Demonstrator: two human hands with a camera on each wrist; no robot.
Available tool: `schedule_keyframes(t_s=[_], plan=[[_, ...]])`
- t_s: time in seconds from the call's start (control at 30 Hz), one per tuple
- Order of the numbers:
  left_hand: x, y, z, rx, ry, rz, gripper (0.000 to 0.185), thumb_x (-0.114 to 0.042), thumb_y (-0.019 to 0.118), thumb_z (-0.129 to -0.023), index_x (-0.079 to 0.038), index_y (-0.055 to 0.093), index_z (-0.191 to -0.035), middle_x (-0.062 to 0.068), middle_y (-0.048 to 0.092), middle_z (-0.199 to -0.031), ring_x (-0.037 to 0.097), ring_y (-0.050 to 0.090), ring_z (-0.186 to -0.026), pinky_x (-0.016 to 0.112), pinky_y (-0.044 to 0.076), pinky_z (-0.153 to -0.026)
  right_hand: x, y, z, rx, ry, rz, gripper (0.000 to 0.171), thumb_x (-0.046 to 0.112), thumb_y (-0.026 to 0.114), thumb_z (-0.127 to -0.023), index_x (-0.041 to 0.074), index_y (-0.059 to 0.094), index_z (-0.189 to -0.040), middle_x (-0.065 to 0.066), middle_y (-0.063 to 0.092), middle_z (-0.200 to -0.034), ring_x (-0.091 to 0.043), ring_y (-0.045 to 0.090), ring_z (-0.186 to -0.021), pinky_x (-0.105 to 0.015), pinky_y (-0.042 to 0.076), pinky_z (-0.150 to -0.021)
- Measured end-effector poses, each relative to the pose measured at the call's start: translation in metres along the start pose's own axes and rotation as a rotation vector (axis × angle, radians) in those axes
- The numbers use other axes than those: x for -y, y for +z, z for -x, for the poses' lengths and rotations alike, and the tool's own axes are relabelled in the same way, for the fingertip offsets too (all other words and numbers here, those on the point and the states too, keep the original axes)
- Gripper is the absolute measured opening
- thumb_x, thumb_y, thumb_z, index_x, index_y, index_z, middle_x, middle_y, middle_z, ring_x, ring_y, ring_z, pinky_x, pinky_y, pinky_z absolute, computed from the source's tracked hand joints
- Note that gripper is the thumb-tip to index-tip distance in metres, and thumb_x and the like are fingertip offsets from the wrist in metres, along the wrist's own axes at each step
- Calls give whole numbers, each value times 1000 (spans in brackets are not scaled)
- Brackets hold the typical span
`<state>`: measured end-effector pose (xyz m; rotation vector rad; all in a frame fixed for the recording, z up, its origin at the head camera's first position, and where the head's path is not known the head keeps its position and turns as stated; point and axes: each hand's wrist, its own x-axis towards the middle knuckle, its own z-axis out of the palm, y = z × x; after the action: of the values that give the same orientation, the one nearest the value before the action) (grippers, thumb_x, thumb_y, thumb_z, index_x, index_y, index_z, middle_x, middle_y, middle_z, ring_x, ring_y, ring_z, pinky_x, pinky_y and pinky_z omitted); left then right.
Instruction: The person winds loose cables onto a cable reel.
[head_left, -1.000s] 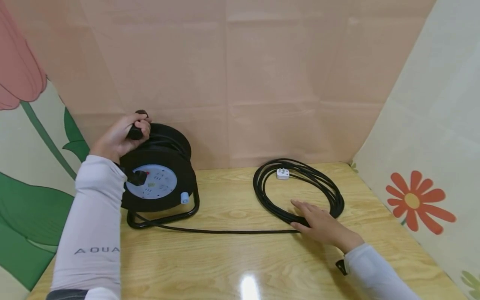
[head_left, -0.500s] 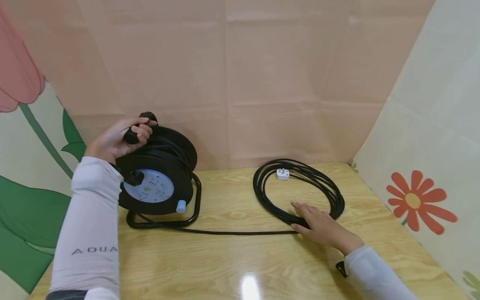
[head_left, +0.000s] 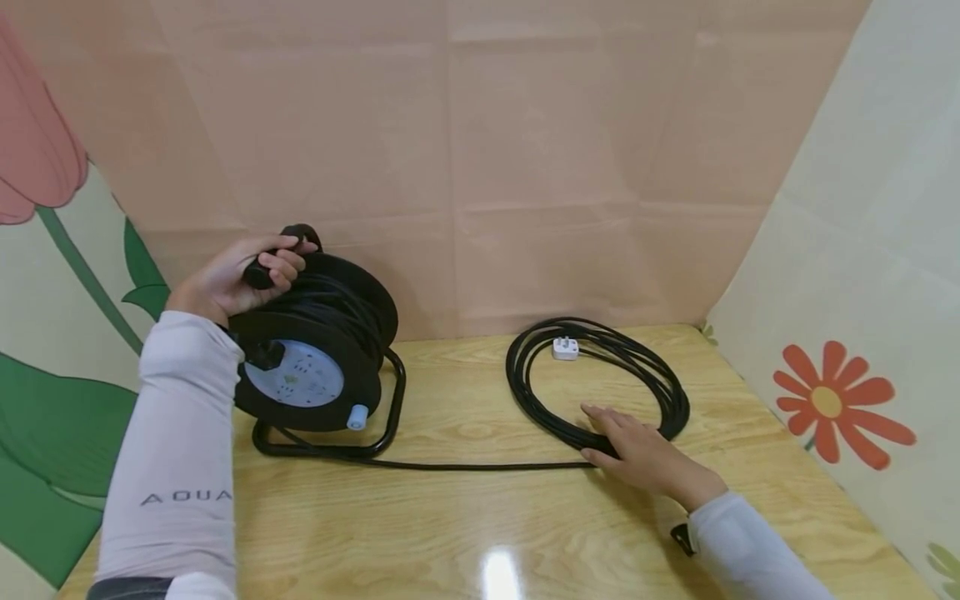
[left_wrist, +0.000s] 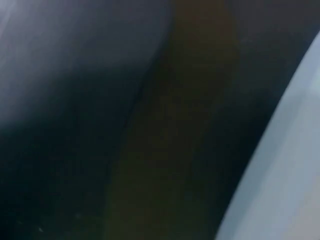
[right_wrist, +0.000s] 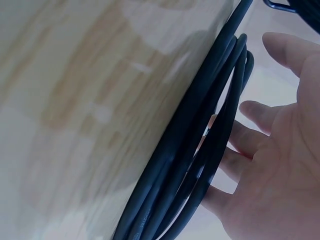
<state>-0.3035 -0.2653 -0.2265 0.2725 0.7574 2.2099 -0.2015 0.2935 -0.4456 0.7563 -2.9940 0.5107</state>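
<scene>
Far left of the reel: printed tulip (head_left: pixel 41 117) on the wall covering. Left sleeve (head_left: pixel 176 433), white, comes in along the reel's left and near side.

Left grip (head_left: pixel 234 268) at the top of the reel (head_left: pixel 330 333), fingers curled firmly round the black handle (head_left: pixel 258 276). Left wrist view too dark and blurred to add anything.

Reel stands on the counter (head_left: pixel 450 550), held at the top. Just changed: it has turned over the last second. Its socket plate (head_left: pixel 303 375) faces further left, more of the cable wound on the drum shows, the blue knob (head_left: pixel 357 417) sits lower and further left on its front, and the stand (head_left: pixel 399 398) reaches a touch further right. Little difference from half a second ago, so the turn looks nearly spent. My reading: left grip does the positioning, and the drum's wound side now shows better towards the cable on the right.

Lead (head_left: pixel 480 467) leaves the foot of the reel and runs right across the counter, to beneath the other hand; its join there is hidden.

Coil (head_left: pixel 527 402) lies loose, well right of the reel, loops in place as before. Plug (head_left: pixel 566 348), white, also right of the reel, within the ring.

Right grip (head_left: pixel 645 454), right of the reel and nearer the person: fingers extended, relaxed, resting on the coil's near edge, clasping nothing. Unmoved; likely steadying.
</scene>
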Motion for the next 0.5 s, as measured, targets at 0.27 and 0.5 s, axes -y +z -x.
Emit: schedule_keyframes(t_s=[0.27,0.5], plan=[[6,-4,-4,33,26,78,24,-19,33,-111,0,34,-126,12,51,-78,12,46,-58,34,56,-62,-1,2,1,0,5,10,71,45,61,-99,4,38,-152,-23,48,-146,-47,44,-132,-72,34,-100],[8,-1,-8,17,68,86,24,-19,35,-110,1,34,-124,13,51,-77,14,46,-56,34,54,-59,-1,0,2,-13,3,13,70,45,60,-100,4,38,-152,-23,49,-145,-49,44,-131,-73,33,-100]])
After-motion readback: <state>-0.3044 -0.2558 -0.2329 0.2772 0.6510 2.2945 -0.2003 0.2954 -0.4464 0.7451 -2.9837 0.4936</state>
